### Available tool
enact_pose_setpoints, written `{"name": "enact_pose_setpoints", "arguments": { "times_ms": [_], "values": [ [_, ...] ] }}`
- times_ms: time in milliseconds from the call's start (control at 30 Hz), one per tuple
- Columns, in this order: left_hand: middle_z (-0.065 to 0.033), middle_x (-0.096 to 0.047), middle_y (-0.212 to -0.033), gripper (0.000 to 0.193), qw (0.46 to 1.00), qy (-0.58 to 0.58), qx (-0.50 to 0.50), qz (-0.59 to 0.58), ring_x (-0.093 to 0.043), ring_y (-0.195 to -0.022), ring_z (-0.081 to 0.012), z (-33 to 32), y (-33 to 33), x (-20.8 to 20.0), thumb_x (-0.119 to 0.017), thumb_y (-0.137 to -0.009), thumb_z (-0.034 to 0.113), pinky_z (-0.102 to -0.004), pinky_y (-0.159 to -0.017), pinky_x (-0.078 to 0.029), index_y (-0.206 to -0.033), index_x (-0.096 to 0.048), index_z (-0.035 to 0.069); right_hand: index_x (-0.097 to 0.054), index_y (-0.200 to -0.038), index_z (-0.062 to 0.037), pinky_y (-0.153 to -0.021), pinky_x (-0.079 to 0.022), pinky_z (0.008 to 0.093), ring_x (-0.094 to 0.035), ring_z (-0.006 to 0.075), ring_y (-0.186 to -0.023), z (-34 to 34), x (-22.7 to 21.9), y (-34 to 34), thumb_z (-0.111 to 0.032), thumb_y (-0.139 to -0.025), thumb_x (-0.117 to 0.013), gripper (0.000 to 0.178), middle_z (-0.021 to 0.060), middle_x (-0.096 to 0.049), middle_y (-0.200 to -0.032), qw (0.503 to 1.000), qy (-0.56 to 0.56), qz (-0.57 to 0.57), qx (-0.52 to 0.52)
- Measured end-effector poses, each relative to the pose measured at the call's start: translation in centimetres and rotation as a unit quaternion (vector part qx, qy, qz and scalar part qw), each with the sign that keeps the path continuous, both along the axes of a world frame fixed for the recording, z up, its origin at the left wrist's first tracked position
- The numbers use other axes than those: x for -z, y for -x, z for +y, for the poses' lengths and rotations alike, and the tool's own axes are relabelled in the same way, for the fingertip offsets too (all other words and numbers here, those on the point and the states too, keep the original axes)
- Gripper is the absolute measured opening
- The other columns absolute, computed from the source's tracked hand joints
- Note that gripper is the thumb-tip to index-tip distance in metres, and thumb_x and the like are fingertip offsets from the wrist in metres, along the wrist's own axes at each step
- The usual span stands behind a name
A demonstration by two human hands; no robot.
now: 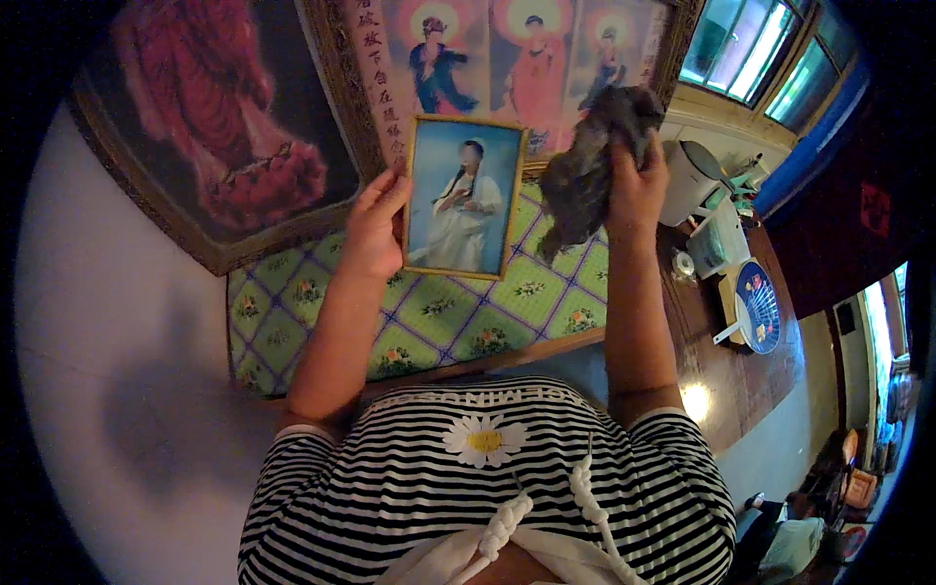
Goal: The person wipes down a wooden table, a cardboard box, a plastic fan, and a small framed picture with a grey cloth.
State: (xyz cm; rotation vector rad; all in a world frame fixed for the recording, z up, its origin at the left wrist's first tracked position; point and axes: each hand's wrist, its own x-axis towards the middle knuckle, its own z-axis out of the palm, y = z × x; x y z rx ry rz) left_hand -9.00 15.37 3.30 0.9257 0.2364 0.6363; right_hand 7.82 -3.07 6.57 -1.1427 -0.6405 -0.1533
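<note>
My left hand [375, 226] grips the left edge of a small gold-framed picture [458, 229], held up and slightly tilted. It shows a figure in white robes on a blue ground. In my right hand [639, 185] is a crumpled dark grey cloth [585, 171], bunched in the fingers and hanging down on its left side. The cloth is apart from the picture, to its right. Beneath both hands lies a green patterned tablecloth [439, 322] with purple lattice lines and flowers.
Two large framed pictures lean behind: a dark one with a red-robed figure [219, 107] at left, and a pale one with three figures [536, 68]. To the right, a brown wooden table [717, 375] carries a white appliance [690, 180], a clear box [719, 239] and a blue round fan-like object [758, 307].
</note>
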Motion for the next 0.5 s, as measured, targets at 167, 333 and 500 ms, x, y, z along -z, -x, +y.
{"name": "enact_pose_setpoints", "arguments": {
  "times_ms": [167, 333, 500],
  "values": [
    [-0.0046, -0.059, -0.1, 0.028, 0.999, 0.046, -0.004, -0.019, -0.057, -0.09, -0.0154, 0.2, -1.2, 0.6, -0.055, -0.085, 0.014, -0.0298, -0.077, -0.047, -0.111, -0.053, 0.004, -0.052, -0.106, 0.0005, -0.086, -0.04, 0.0298, -0.052, 0.0188, -0.097, 1.4, 1.2, 2.1, -0.005, -0.074, -0.061, 0.033, 0.0098, -0.058, -0.102, 0.983, 0.162, -0.058, -0.063],
    [-0.0042, -0.059, -0.099, 0.028, 0.999, 0.03, -0.026, -0.029, -0.057, -0.09, -0.0151, 1.0, -0.9, 0.6, -0.056, -0.084, 0.014, -0.0298, -0.076, -0.047, -0.111, -0.053, 0.004, -0.052, -0.107, -0.0011, -0.085, -0.04, 0.0296, -0.052, 0.0182, -0.095, 1.0, 4.0, 3.8, -0.005, -0.071, -0.064, 0.039, 0.0108, -0.056, -0.102, 0.966, 0.165, -0.181, -0.083],
    [-0.0041, -0.058, -0.099, 0.027, 0.997, 0.011, 0.062, -0.033, -0.057, -0.088, -0.0145, 1.0, -0.5, 0.6, -0.057, -0.083, 0.013, -0.0297, -0.076, -0.047, -0.109, -0.052, 0.004, -0.053, -0.106, -0.0034, -0.077, -0.043, 0.0297, -0.054, 0.0165, -0.086, 0.8, 1.9, 2.7, -0.005, -0.071, -0.064, 0.036, 0.0085, -0.058, -0.094, 0.966, 0.146, -0.214, -0.022]
  ]
}}
